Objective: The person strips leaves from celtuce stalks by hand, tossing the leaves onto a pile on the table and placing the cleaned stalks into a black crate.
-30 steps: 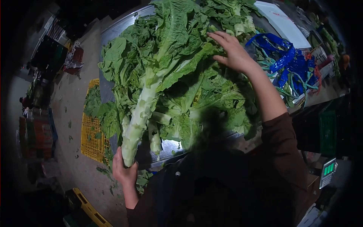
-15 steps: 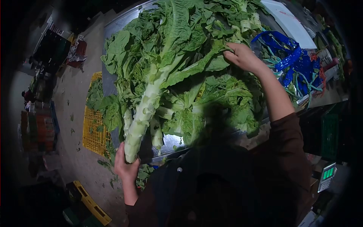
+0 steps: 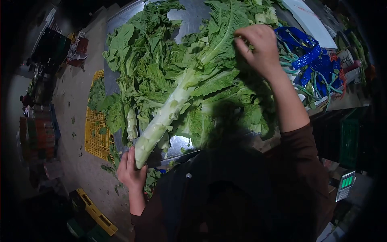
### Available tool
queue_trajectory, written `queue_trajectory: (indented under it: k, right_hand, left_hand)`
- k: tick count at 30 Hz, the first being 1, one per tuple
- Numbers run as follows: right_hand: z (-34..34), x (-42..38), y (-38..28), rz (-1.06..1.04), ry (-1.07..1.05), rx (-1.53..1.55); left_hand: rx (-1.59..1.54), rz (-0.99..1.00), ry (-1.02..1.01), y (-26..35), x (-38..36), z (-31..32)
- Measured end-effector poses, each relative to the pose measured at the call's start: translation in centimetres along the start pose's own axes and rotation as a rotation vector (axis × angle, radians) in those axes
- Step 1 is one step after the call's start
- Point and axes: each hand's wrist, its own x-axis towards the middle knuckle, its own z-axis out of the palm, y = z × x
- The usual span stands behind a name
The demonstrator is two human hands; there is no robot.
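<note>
A thick, pale-green celtuce stalk [image 3: 161, 117] lies slantwise across the middle, its leafy top [image 3: 225, 30] pointing away from me. My left hand [image 3: 132, 171] is closed around its butt end, fingers along the left side and partly hidden behind the stem. Beside the leafy top, my right hand [image 3: 260, 48] is raised with bent fingers; thumb and forefinger look apart, with no leaf plainly between them. Underneath and around lie more celtuce leaves [image 3: 149, 60], and another stem [image 3: 132, 123] shows at the left.
The leaves rest on a metal table [image 3: 187, 18]. Blue strapping and teal ties [image 3: 312, 60] lie at its right, near a white board [image 3: 310, 22]. A yellow crate [image 3: 96, 133] stands left, with leaf scraps on the floor. A scale with a green display [image 3: 346, 187] is at lower right.
The celtuce has tilted further right at its leafy top. My right hand has moved up and come away from the leaf it was gripping. My left hand keeps hold of the butt end.
</note>
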Motion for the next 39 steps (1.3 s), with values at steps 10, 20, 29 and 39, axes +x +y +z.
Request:
queue_trajectory:
  k: [10,20,29,39]
  right_hand:
    - [1.5,-1.3,-3.6,-0.183,-0.170,0.117]
    - [0.1,-1.4,-4.6,0.002,-0.193,0.294]
    - [-1.0,-3.0,4.5,0.238,0.269,-0.082]
    - [1.2,-6.0,-12.3,1.013,-1.045,1.536]
  left_hand:
    - [0.015,-0.006,0.025,-0.9,-0.4,-0.3]
    - [0.035,0.006,0.069,-1.4,-0.7,-0.1]
    - [0.068,0.042,0.104,-1.2,0.0,-0.2]
    - [0.131,0.100,0.173,-0.2,1.2,-0.3]
